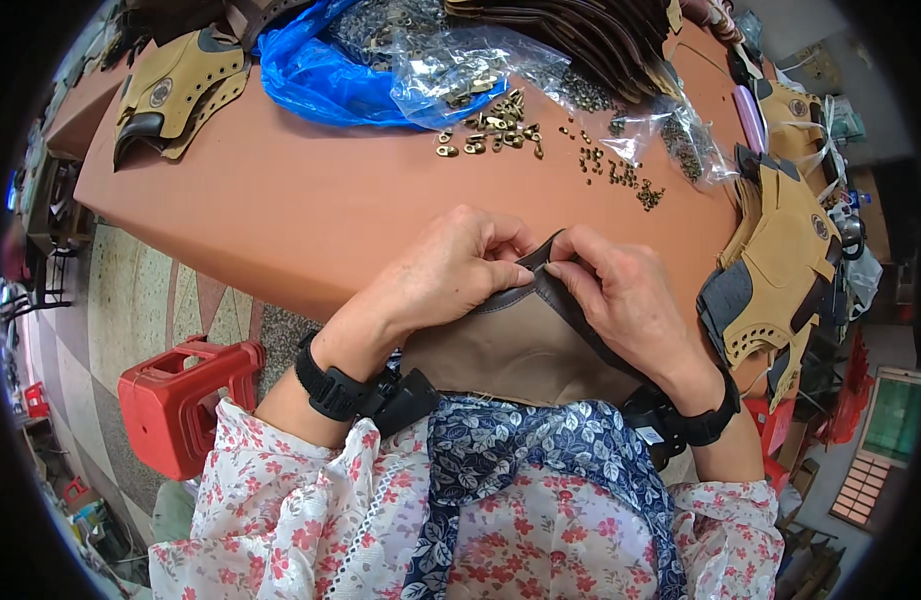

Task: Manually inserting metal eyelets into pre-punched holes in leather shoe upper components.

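A brown leather piece (521,345) with a darker stitched border lies between my hands, at the table's near edge and over my lap. My left hand (466,260) pinches its dark border near the upper corner, thumb on top and fingers curled behind. Just to the right, my right hand (611,290) pinches the same border, the thumb and forefinger close to the left thumb. Whatever small part may sit between the fingertips is hidden. Beyond the hands, brass-coloured metal hooks (496,130) lie in a loose pile, with small brass studs (621,175) scattered to their right.
A blue plastic bag (316,75) and clear bags of metal fittings (451,65) sit at the back of the brown table (311,200). Tan leather pieces lie stacked on the right (781,260), and another tan piece (181,90) at far left. A red stool (186,400) stands left.
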The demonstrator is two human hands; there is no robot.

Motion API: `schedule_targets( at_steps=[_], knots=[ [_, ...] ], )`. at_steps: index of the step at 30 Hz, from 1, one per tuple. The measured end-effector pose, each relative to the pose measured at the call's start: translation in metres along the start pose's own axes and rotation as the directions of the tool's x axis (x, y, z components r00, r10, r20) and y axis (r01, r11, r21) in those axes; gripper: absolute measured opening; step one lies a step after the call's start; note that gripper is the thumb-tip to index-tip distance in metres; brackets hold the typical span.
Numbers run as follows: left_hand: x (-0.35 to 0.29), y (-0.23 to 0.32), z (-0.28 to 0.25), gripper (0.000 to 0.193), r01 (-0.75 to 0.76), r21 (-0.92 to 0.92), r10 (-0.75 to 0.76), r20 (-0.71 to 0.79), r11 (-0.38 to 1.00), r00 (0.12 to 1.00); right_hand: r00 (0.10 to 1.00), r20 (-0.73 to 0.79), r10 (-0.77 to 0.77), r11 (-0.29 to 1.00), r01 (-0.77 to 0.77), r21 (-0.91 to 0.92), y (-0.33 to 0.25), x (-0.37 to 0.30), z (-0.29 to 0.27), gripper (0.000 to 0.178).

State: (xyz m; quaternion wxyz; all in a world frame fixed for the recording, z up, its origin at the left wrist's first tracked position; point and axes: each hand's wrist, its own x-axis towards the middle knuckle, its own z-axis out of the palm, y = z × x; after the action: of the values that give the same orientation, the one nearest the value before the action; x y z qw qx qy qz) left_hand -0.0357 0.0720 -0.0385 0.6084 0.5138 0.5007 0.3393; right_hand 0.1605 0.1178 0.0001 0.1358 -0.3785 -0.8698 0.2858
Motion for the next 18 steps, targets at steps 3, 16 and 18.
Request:
schedule_targets(
  at_steps=[3,16,18],
  knots=[
    [0.001,0.0,0.001,0.016,0.013,0.004,-0.013,-0.001,1.0,1.0,0.999,-0.031,-0.009,1.0,0.01,0.013,0.0,-0.001,0.001,0.008],
    [0.0,0.002,0.001,0.017,0.0,0.028,0.001,-0.01,1.0,1.0,0.998,-0.054,0.027,0.993,-0.021,0.119,0.006,0.0,0.004,0.006],
    [0.0,0.004,0.001,0.017,0.012,0.051,-0.011,-0.01,0.999,1.0,0.997,-0.034,0.07,0.979,-0.062,0.195,0.006,0.001,0.002,0.006]
  ],
)
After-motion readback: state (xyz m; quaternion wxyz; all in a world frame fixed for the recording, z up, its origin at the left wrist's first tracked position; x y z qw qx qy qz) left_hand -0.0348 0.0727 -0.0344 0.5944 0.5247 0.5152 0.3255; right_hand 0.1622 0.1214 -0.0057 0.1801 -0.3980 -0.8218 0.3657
